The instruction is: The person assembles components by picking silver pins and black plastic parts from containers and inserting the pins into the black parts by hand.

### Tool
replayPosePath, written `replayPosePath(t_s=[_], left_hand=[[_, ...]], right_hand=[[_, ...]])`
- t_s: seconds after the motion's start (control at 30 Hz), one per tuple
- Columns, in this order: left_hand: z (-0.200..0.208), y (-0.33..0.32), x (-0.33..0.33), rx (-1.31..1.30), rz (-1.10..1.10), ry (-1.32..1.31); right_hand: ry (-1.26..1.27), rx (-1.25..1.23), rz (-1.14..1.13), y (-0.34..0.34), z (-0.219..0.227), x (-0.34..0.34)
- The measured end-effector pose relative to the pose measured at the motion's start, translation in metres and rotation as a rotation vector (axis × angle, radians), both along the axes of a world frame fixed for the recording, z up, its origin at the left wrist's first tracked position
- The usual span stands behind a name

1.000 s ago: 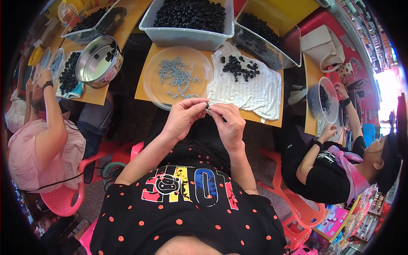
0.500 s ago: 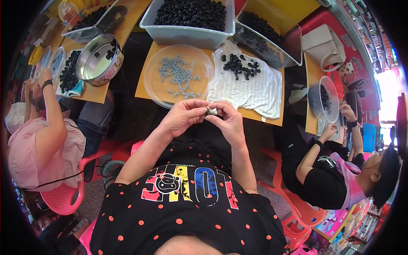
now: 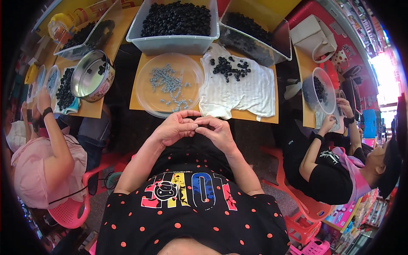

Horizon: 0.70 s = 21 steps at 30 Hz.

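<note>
My left hand (image 3: pixel 176 128) and my right hand (image 3: pixel 216 131) meet fingertip to fingertip just off the near table edge. Both are closed in a pinch; whatever lies between the fingers is too small or hidden to make out. Beyond my left hand is a shallow clear round tray (image 3: pixel 142 95) with many small grey-blue spiral pieces (image 3: pixel 166 80) in it. A white cloth (image 3: pixel 238 97) lies beyond my right hand, bearing a scatter of small round black pieces (image 3: pixel 229 69).
Behind the tray stands a clear bin (image 3: pixel 172 43) of black pieces, with another clear bin (image 3: pixel 255 50) to its right. On the left table are a round metal tin (image 3: pixel 87 87) and a person in pink (image 3: pixel 46 170). At right, a person in black (image 3: pixel 327 165) works beside a clear bowl (image 3: pixel 308 93).
My joined hands have come lower and a little left, toward my body. The small dark and whitish thing that showed at my right fingertips is out of sight now.
</note>
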State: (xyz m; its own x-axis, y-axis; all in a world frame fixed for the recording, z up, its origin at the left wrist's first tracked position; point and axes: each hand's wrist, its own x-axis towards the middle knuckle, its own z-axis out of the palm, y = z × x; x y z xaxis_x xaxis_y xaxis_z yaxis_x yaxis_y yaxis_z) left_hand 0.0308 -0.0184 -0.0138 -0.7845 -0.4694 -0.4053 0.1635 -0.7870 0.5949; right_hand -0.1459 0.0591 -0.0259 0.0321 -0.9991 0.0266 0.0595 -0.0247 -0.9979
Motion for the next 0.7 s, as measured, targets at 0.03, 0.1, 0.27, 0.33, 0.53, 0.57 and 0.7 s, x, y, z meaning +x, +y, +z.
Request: replayPosePath(t_s=[0.03,0.1,0.27,0.33,0.53,0.57,0.7], left_hand=[[0.0,-0.001,-0.002,-0.005,-0.003,0.001],[0.001,-0.003,-0.007,0.038,0.034,-0.027],[0.024,-0.046,-0.014,-0.212,0.073,-0.123],[0.033,-0.085,-0.012,-0.379,0.127,-0.187],[0.076,-0.198,-0.024,-0.711,0.512,-0.141],[0.081,-0.203,-0.026,-0.823,0.582,-0.264],[0.072,-0.17,-0.035,-1.068,0.493,-0.366]], right_hand=[[-0.019,0.007,-0.031,-0.001,0.0,0.0],[-0.146,0.098,0.062,-0.009,0.004,-0.013],[0.063,0.112,-0.275,-0.049,-0.006,-0.066],[0.547,0.076,-0.506,-0.068,-0.002,-0.081],[1.154,-0.23,-0.623,-0.115,-0.03,-0.096],[1.264,-0.246,-0.655,-0.121,-0.033,-0.095],[1.371,-0.178,-0.637,-0.129,-0.04,-0.095]])
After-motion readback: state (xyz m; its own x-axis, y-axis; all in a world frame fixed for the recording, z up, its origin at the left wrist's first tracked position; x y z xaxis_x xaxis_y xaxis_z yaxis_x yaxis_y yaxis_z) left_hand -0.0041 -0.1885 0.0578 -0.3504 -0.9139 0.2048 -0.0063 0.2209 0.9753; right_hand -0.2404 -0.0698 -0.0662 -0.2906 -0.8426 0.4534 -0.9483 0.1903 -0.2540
